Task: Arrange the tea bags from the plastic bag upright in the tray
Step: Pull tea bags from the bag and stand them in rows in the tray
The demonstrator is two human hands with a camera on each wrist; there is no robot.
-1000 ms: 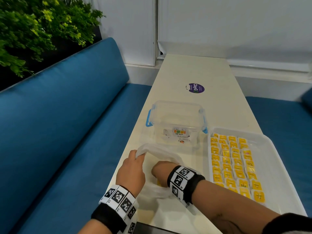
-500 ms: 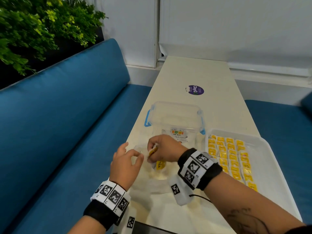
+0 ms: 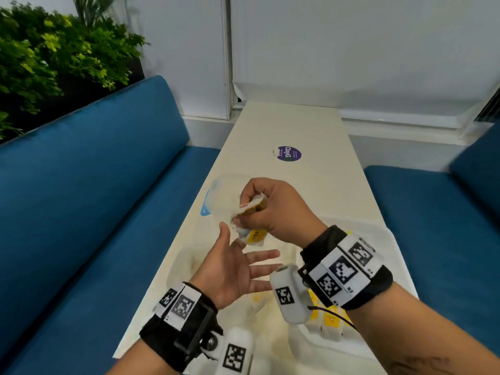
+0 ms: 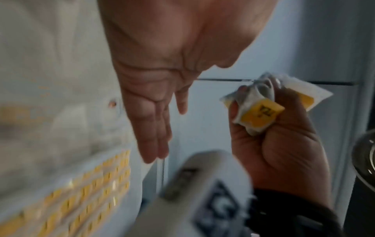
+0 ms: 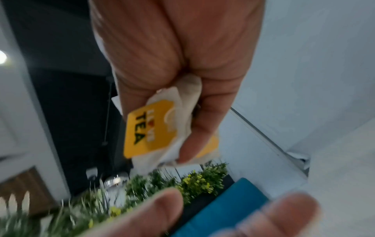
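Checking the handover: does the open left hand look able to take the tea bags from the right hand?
Probably yes: the left hand is open, palm up, just below the tea bags that the right hand grips, nothing between them.

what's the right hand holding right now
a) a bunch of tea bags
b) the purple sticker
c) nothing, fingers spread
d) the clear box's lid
a: the right hand has its fingers curled round a bunch of tea bags with yellow tags, while the left hand lies open below it.
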